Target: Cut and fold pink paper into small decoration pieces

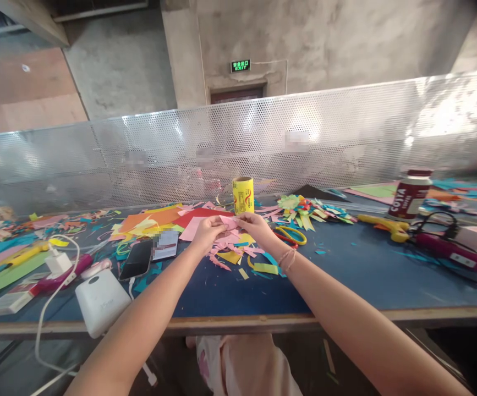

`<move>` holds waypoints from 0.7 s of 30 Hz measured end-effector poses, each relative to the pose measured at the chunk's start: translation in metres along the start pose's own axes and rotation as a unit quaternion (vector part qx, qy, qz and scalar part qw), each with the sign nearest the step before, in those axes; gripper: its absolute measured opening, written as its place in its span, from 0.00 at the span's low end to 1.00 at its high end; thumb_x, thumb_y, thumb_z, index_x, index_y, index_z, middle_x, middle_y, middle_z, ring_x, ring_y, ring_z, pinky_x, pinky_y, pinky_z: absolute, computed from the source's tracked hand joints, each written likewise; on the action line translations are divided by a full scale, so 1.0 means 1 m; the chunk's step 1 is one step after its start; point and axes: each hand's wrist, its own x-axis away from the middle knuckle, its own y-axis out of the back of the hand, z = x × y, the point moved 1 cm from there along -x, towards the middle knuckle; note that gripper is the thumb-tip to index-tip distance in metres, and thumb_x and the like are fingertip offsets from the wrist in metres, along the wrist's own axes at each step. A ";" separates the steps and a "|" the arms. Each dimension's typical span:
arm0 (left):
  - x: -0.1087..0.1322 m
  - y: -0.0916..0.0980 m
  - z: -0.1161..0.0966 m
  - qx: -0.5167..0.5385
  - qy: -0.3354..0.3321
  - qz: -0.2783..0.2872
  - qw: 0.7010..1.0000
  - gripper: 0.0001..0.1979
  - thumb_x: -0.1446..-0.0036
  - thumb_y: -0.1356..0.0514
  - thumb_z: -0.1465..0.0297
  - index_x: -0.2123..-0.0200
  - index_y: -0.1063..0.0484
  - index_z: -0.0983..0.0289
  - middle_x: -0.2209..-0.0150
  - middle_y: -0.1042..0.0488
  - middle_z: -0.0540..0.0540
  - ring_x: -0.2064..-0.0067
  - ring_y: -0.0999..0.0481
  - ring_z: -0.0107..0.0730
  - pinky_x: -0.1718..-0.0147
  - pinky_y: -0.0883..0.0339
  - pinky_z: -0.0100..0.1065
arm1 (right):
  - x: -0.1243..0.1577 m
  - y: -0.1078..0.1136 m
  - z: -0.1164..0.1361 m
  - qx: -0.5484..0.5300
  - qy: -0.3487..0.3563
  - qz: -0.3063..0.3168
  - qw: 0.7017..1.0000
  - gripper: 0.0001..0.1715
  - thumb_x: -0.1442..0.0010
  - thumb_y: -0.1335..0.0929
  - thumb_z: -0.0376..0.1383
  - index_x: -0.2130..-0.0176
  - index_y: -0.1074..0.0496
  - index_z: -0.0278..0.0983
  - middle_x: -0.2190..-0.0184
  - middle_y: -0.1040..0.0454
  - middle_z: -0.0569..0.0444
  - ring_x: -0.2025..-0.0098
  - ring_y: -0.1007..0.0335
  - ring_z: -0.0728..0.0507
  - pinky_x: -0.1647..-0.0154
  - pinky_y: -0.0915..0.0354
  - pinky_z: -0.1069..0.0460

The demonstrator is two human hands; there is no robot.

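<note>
Between my two hands is a small piece of pink paper (229, 222), held over a heap of scraps. My left hand (210, 234) pinches its left side, and my right hand (257, 226) grips its right edge with thumb and fingers. Beneath them lie pink paper strips (225, 247) and yellow pieces. A flat pink sheet (191, 228) rests just left of my left hand. Directly behind the hands stands a yellow cardboard tube (244, 195). Scissors with red and yellow handles (294, 235) lie beside my right wrist, partly hidden by it.
A phone (136, 259) and a white power bank (101, 300) with a cable are at left. Farther right are a Costa bottle (410, 195), a yellow glue gun (387, 225) and a purple power strip (456, 250). A perforated metal screen (159, 159) runs along the back.
</note>
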 end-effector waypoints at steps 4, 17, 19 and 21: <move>0.000 0.001 0.001 0.006 0.017 -0.002 1.000 0.12 0.63 0.34 0.71 0.72 0.30 0.68 0.74 0.27 0.52 0.70 0.25 0.30 0.64 0.31 0.36 | 0.001 -0.001 0.000 -0.023 -0.014 0.000 1.000 0.13 0.54 0.32 0.42 0.74 0.33 0.34 0.78 0.34 0.58 0.75 0.37 0.52 0.69 0.36 0.54; -0.001 0.003 0.002 -0.001 0.007 -0.022 1.000 0.14 0.61 0.34 0.65 0.72 0.31 0.66 0.76 0.28 0.51 0.73 0.27 0.28 0.69 0.31 0.33 | 0.005 -0.002 0.009 0.089 0.077 0.040 0.992 0.09 0.50 0.34 0.37 0.67 0.31 0.35 0.71 0.29 0.54 0.70 0.34 0.50 0.67 0.35 0.53; -0.001 0.004 0.001 0.007 0.008 -0.029 1.000 0.14 0.62 0.34 0.64 0.73 0.31 0.66 0.78 0.30 0.50 0.74 0.27 0.28 0.69 0.31 0.34 | 0.005 -0.002 0.009 0.109 0.105 0.050 0.987 0.11 0.51 0.34 0.35 0.64 0.30 0.35 0.68 0.28 0.53 0.68 0.33 0.49 0.65 0.35 0.53; -0.001 0.004 0.001 0.013 0.008 -0.034 0.999 0.14 0.63 0.34 0.64 0.74 0.31 0.66 0.78 0.30 0.49 0.75 0.27 0.28 0.69 0.31 0.35 | 0.004 -0.002 0.007 0.108 0.099 0.041 0.988 0.11 0.51 0.34 0.34 0.64 0.30 0.34 0.69 0.28 0.52 0.68 0.32 0.49 0.66 0.35 0.52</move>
